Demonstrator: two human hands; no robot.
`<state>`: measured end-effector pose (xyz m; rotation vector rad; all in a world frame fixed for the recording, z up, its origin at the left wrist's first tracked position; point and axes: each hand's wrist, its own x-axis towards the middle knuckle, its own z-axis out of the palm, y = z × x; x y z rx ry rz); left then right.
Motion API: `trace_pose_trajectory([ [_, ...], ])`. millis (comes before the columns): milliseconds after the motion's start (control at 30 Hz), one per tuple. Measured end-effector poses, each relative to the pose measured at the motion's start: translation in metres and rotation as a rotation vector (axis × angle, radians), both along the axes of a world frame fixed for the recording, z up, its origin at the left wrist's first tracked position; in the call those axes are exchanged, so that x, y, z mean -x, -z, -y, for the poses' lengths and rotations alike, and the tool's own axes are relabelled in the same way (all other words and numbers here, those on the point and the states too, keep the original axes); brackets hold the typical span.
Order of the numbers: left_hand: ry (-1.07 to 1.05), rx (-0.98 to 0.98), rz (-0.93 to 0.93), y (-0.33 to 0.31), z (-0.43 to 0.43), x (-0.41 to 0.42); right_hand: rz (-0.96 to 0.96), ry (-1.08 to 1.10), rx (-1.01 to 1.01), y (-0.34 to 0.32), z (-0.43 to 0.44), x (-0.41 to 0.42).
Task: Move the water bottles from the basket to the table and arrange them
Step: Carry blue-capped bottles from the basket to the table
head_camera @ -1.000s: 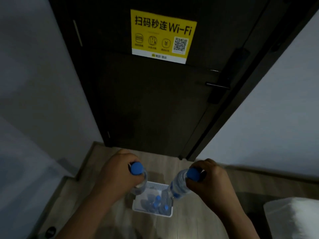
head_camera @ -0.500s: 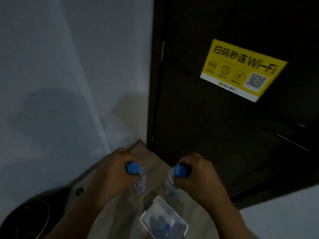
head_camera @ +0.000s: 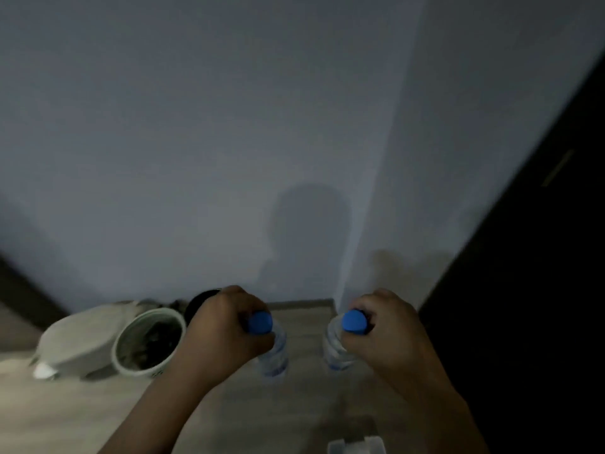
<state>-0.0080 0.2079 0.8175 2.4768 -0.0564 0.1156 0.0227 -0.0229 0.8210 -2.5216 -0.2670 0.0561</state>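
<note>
Water bottles, two of them, clear plastic with blue screw caps, are both off the floor and in the person's grip. In the view they sit beyond the white plastic basket [head_camera: 357,445], of which only a pale bit of rim shows at the bottom edge.

The left bottle [head_camera: 277,353] hangs cap-up, beyond the basket and to its left. The left hand [head_camera: 226,332] is curled tight round its neck just under the cap (the blue top pokes out past the knuckles). The right bottle [head_camera: 333,350] hangs almost straight beyond the basket, its body leaning slightly towards the left bottle. The right hand [head_camera: 389,335] is wrapped round its neck in the same closed way. The two bottles are near each other but apart, with floor showing between them.

What the basket holds cannot be told from this sliver of it. A light wooden floor [head_camera: 304,404] runs from the basket to the foot of a plain pale grey wall [head_camera: 229,126], which carries a soft dark shadow [head_camera: 307,231] beyond the basket.

Well to the left of the basket stands a round white pot [head_camera: 121,350] with something dark inside (too blurred to name). Further left of it lies a blurred white object [head_camera: 82,339]. A black round thing [head_camera: 201,301] is half hidden behind the left hand. To the right of the basket a dark door [head_camera: 540,290] fills that side of the view.
</note>
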Motion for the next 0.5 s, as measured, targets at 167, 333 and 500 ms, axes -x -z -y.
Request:
trace_pose_trajectory([
  [167, -0.29, 0.085, 0.095, -0.004, -0.065, 0.06, 0.043, -0.182, -0.005, -0.009, -0.081, 0.007],
  [333, -0.534, 0.106, 0.171, -0.012, -0.126, 0.138, 0.013, -0.39, -0.039, -0.017, -0.163, 0.043],
  [500, -0.756, 0.125, 0.208, -0.02, -0.176, 0.223, 0.003, -0.533, -0.089, -0.02, -0.242, 0.097],
])
